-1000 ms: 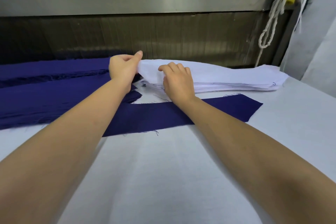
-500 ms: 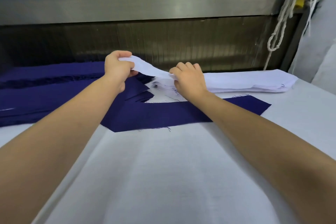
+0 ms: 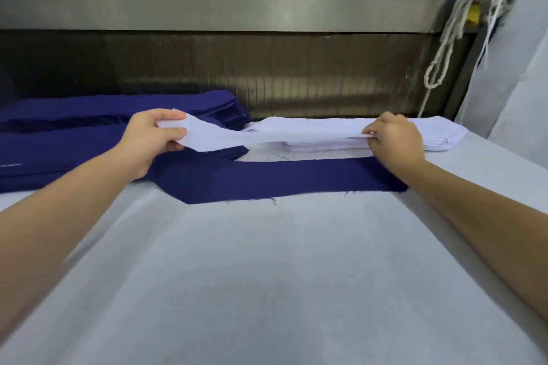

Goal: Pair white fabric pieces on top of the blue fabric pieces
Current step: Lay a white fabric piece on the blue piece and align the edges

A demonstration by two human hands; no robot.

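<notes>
A long white fabric piece (image 3: 237, 135) hangs stretched between my two hands, lifted off the stack of white pieces (image 3: 439, 133) at the back right. My left hand (image 3: 148, 139) pinches its left end. Its right end is pinched by my right hand (image 3: 394, 139), just above the stack. A single blue fabric piece (image 3: 281, 179) lies flat on the table right below and in front of the lifted white piece. Piles of blue pieces (image 3: 59, 151) lie at the left.
The white padded table (image 3: 267, 275) spreads out in front of me. A metal rail and dark panel (image 3: 267, 68) close off the back. White cords (image 3: 444, 53) hang at the right, next to a grey fabric-covered surface (image 3: 519, 83).
My right hand has slid right along the white piece to its far end. My left hand has drawn the other end left, so the piece now hangs stretched out above the blue piece.
</notes>
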